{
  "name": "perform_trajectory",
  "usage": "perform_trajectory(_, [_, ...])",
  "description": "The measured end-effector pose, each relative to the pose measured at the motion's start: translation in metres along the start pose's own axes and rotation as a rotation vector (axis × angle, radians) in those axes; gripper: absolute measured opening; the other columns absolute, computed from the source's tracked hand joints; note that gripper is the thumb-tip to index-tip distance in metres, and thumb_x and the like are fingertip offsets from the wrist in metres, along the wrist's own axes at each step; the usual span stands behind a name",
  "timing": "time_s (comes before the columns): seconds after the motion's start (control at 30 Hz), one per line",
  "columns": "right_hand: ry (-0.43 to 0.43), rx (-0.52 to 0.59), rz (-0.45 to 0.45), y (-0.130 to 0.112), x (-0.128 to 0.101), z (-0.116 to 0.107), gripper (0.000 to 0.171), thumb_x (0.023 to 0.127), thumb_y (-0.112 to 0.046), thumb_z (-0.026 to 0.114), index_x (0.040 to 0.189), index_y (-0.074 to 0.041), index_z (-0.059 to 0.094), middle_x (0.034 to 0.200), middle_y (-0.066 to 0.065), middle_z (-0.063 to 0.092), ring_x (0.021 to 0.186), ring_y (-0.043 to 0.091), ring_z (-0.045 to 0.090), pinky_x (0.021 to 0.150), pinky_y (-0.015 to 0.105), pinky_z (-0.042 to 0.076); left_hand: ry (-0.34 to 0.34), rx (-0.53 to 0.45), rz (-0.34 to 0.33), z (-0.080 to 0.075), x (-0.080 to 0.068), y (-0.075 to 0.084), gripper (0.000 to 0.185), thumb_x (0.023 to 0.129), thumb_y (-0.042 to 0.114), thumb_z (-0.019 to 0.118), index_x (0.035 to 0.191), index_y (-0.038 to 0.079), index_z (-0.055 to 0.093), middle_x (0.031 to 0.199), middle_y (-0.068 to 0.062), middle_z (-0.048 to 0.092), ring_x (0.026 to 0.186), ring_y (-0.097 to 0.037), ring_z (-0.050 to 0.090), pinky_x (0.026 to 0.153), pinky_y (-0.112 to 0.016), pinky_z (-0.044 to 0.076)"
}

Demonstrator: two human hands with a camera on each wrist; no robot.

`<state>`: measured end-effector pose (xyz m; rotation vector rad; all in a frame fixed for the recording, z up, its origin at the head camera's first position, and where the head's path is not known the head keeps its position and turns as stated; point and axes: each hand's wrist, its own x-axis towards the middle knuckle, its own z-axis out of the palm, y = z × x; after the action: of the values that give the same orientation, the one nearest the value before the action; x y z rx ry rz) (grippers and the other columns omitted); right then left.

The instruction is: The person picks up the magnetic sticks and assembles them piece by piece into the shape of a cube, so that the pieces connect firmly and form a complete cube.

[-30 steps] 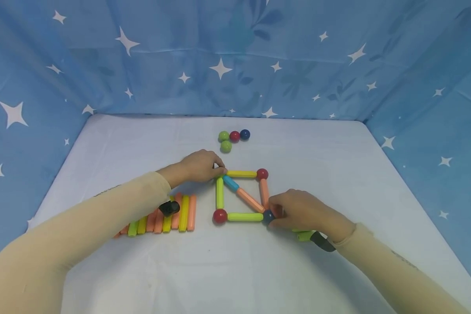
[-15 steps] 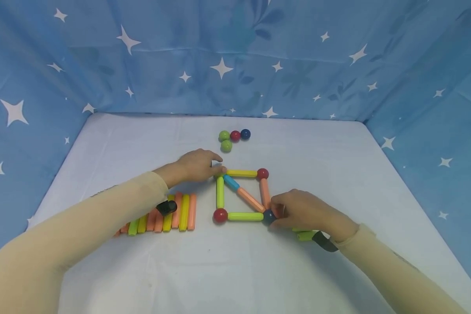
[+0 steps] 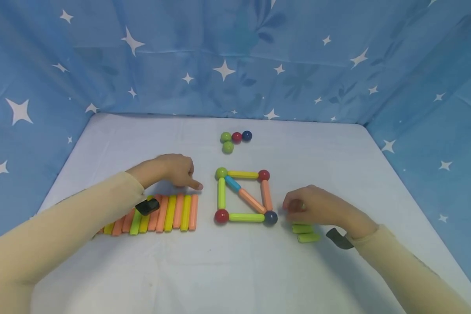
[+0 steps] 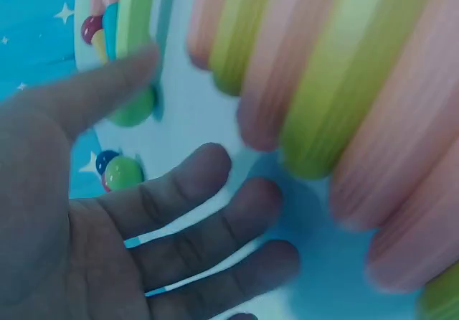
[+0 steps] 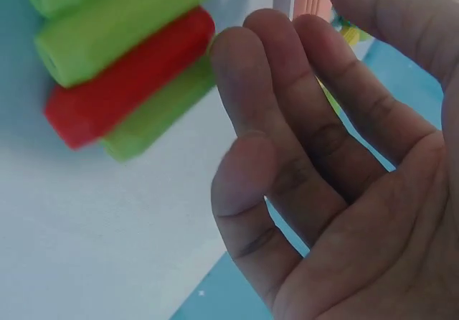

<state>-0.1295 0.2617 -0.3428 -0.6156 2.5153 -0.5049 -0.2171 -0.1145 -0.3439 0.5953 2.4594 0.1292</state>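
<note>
A square of magnetic rods and balls lies flat mid-table, with a green ball [image 3: 221, 173], two red balls [image 3: 221, 216] and a dark blue ball [image 3: 271, 218] at its corners. A blue rod [image 3: 232, 183] and an orange rod [image 3: 252, 201] form its diagonal. My left hand [image 3: 176, 170] hovers left of the square, over a row of orange, yellow and green rods [image 3: 185, 213]; its fingers are loose and hold nothing. Right of the square, my right hand [image 3: 318, 207] is above green rods [image 3: 308, 237] and a red rod [image 5: 133, 76], its fingers loosely bent and apart from them.
Loose balls, two green [image 3: 228, 147], one red [image 3: 237, 138] and one dark blue [image 3: 247, 136], sit behind the square. A blue star-patterned curtain [image 3: 161, 69] surrounds the back and sides of the white table [image 3: 227, 270].
My left hand has left the green corner ball and moved left towards the rod row. My right hand has let go of the dark blue ball and shifted right. The square stays in place.
</note>
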Motion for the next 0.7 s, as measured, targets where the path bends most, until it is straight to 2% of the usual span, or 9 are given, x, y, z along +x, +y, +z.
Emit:
perform_trajectory(0.1, [0.008,-0.005,0.023,0.003,0.007,-0.004,0.013,0.09,-0.02,0.078,0.103,-0.022,0.073,0.089,-0.013,0.068,0.083,0.01,0.063,0.079,0.034,0.055,-0.047,0.038,-0.02,0.005,-0.009,0.003,0.061,0.087,0.068,0.064,0.093,0.008,0.069,0.078,-0.001,0.065,0.073,-0.019,0.057,0.067,-0.035,0.046])
perform_trajectory(0.23, [0.061,-0.014,0.02,0.001,0.027,-0.015,0.014,0.09,-0.018,0.078,0.104,-0.019,0.074,0.092,-0.01,0.07,0.087,0.013,0.064,0.084,0.039,0.055,-0.036,0.064,-0.003,0.015,-0.014,0.007,0.067,0.084,0.07,0.065,0.103,0.006,0.064,0.084,-0.003,0.064,0.075,-0.02,0.059,0.069,-0.036,0.048])
perform_trajectory(0.37, [0.158,-0.031,0.019,-0.007,0.052,-0.025,0.015,0.091,-0.018,0.078,0.106,-0.017,0.075,0.093,-0.008,0.07,0.088,0.016,0.063,0.084,0.041,0.053,0.01,0.012,0.019,0.022,-0.015,0.007,0.055,0.087,0.062,0.068,0.097,0.008,0.064,0.079,-0.001,0.063,0.069,-0.018,0.058,0.064,-0.033,0.046])
perform_trajectory(0.5, [0.233,-0.039,0.026,-0.013,0.076,-0.029,0.017,0.092,-0.021,0.077,0.107,-0.015,0.074,0.092,-0.006,0.07,0.087,0.017,0.062,0.08,0.038,0.053,0.047,-0.095,0.021,0.026,-0.015,0.004,0.043,0.091,0.053,0.067,0.084,0.011,0.067,0.07,0.001,0.062,0.061,-0.016,0.055,0.06,-0.031,0.043])
perform_trajectory(0.6, [0.267,-0.033,0.02,-0.017,0.095,-0.031,0.02,0.093,-0.022,0.075,0.111,-0.012,0.073,0.092,-0.004,0.07,0.085,0.017,0.064,0.08,0.038,0.053,0.07,-0.169,0.034,0.03,-0.015,0.001,0.043,0.093,0.051,0.067,0.073,0.013,0.068,0.063,0.002,0.062,0.055,-0.015,0.053,0.056,-0.029,0.04])
perform_trajectory(0.7, [0.29,-0.029,0.024,-0.022,0.114,-0.031,0.024,0.094,-0.023,0.074,0.115,-0.011,0.072,0.096,-0.002,0.07,0.088,0.017,0.064,0.083,0.039,0.053,0.093,-0.198,0.038,0.032,-0.015,0.0,0.045,0.092,0.053,0.067,0.07,0.014,0.066,0.061,0.002,0.063,0.053,-0.015,0.053,0.054,-0.028,0.04])
